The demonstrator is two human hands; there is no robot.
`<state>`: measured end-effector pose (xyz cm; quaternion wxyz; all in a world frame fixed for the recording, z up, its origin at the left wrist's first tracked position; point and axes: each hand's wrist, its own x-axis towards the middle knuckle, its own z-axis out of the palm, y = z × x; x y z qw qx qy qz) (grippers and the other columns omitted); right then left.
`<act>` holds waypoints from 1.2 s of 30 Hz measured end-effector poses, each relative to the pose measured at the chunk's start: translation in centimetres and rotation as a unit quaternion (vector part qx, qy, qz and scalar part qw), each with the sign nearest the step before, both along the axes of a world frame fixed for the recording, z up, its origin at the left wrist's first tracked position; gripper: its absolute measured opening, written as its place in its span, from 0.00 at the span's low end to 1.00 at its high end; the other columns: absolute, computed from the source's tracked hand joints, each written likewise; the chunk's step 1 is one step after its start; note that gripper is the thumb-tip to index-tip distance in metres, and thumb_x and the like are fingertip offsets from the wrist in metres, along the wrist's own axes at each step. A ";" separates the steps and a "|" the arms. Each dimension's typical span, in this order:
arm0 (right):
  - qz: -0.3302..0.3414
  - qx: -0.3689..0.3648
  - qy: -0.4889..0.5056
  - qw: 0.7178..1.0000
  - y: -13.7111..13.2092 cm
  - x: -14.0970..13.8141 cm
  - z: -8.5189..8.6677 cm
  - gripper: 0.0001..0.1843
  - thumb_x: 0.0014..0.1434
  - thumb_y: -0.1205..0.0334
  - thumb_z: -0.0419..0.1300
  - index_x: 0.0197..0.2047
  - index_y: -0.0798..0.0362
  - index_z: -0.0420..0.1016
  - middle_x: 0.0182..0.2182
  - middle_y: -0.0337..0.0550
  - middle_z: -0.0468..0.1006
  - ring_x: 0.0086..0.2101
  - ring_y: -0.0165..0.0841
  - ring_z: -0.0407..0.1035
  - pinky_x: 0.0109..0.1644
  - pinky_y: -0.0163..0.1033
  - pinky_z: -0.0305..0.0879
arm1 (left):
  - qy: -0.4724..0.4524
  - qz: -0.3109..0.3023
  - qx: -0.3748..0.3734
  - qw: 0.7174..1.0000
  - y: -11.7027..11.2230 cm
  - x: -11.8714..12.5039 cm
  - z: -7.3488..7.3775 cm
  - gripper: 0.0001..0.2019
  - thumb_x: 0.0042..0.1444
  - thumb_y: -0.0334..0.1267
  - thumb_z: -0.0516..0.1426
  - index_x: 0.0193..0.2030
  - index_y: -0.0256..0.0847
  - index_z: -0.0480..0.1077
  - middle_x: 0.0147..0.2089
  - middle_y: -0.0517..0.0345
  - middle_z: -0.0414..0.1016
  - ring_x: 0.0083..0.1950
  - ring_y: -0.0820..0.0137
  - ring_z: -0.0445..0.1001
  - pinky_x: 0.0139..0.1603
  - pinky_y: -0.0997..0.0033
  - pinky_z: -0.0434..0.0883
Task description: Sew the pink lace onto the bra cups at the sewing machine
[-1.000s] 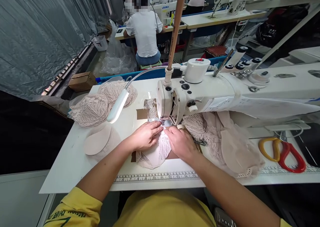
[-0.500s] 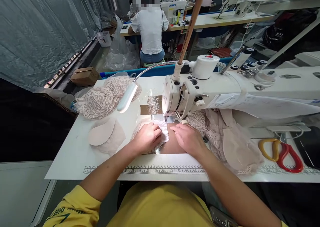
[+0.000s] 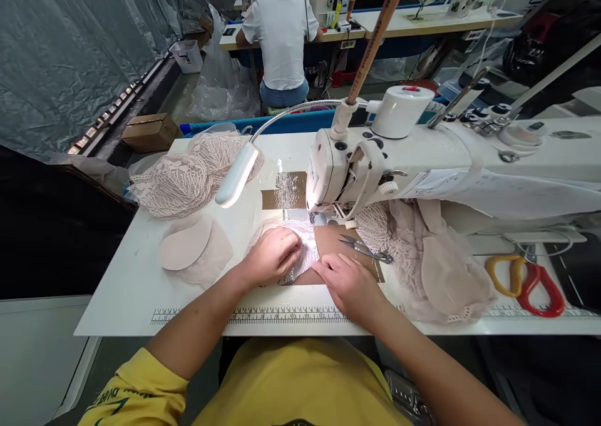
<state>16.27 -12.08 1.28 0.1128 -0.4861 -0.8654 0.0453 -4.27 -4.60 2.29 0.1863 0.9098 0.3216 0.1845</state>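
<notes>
A pale pink lace fabric piece point(image 3: 307, 246) lies at the needle end of the white sewing machine point(image 3: 323, 169), lit brightly. My left hand point(image 3: 272, 256) rests on its left part with curled fingers gripping the cloth. At the lower right corner of the piece, the fingertips of my right hand point(image 3: 350, 282) pinch the edge. Thread snips point(image 3: 364, 248) lie just beyond my right hand on the brown plate point(image 3: 331, 241). The cloth beneath my left palm is hidden.
Lace cups point(image 3: 173, 182) are piled at the back left, with flat beige pads point(image 3: 185, 251) nearer. More beige lace garments point(image 3: 451, 276) lie right of my hand, beside scissors point(image 3: 539, 288). A lamp point(image 3: 237, 174) hangs over the table. Ahead sits a person in white point(image 3: 284, 38).
My right hand has moved back from beside the needle to the cloth's lower right corner, uncovering the snips. My left hand stays on the cloth. The whole view has shifted slightly.
</notes>
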 end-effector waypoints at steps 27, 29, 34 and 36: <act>-0.006 0.006 0.043 0.999 1.0 1.2 -0.4 0.21 0.55 0.79 0.47 0.46 0.55 0.74 0.32 0.44 0.72 0.34 0.34 0.62 0.38 0.36 0.57 | 0.096 -0.065 0.139 0.983 -0.9 0.5 -1.1 0.14 0.62 0.32 0.51 0.52 0.43 0.70 0.41 0.51 0.69 0.43 0.65 0.65 0.47 0.63 0.62; 0.000 0.001 0.020 1.000 1.2 1.1 -0.5 0.22 0.54 0.80 0.48 0.46 0.55 0.74 0.32 0.44 0.71 0.33 0.34 0.60 0.38 0.36 0.56 | 0.089 -0.066 0.127 0.986 -0.9 0.5 -0.9 0.13 0.63 0.33 0.50 0.51 0.42 0.70 0.45 0.50 0.70 0.46 0.65 0.66 0.48 0.63 0.63; 0.009 0.003 0.014 1.000 1.3 1.2 -0.8 0.21 0.53 0.79 0.48 0.45 0.56 0.73 0.32 0.45 0.69 0.34 0.35 0.59 0.39 0.37 0.55 | 0.124 -0.040 0.127 0.983 -0.4 0.8 -0.4 0.16 0.62 0.33 0.49 0.56 0.38 0.66 0.59 0.48 0.66 0.45 0.65 0.68 0.43 0.65 0.65; 0.006 0.005 0.016 1.000 1.3 1.2 -1.0 0.20 0.52 0.80 0.48 0.44 0.56 0.73 0.32 0.45 0.68 0.34 0.35 0.59 0.39 0.37 0.55 | 0.143 -0.035 0.135 0.980 -0.2 1.0 -0.5 0.18 0.61 0.33 0.49 0.57 0.37 0.65 0.61 0.48 0.65 0.43 0.64 0.67 0.41 0.64 0.66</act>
